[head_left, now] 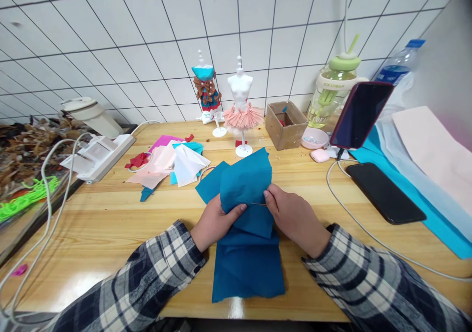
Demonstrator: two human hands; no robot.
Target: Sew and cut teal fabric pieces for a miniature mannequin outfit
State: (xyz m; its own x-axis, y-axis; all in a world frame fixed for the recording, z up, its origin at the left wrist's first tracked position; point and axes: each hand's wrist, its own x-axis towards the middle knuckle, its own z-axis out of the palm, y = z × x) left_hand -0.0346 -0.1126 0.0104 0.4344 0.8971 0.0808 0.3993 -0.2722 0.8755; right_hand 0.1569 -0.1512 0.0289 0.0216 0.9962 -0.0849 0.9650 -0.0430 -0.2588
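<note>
Teal crepe paper (pixel 248 178) is pinched between the thumb and fingers of my left hand (pixel 218 224), partly folded and standing up above the table. My right hand (pixel 293 216) grips the right edge of the same teal paper. A thin metal needle-like piece (pixel 258 204) lies against the paper by the right fingers; its far end is hidden. Below the hands another teal strip (pixel 249 273) lies flat towards the table's front edge. Behind stand two small white dress forms, one with a pink pleated skirt (pixel 243 118), the other in a brown and blue dress (pixel 207 90).
Coloured paper scraps (pixel 162 162) lie at left of centre, near a power strip (pixel 101 157). A cardboard box (pixel 285 130) and a pink bowl (pixel 314 138) stand at the back. On the right are a black phone (pixel 385 193), a propped phone (pixel 361 113) and a white cable.
</note>
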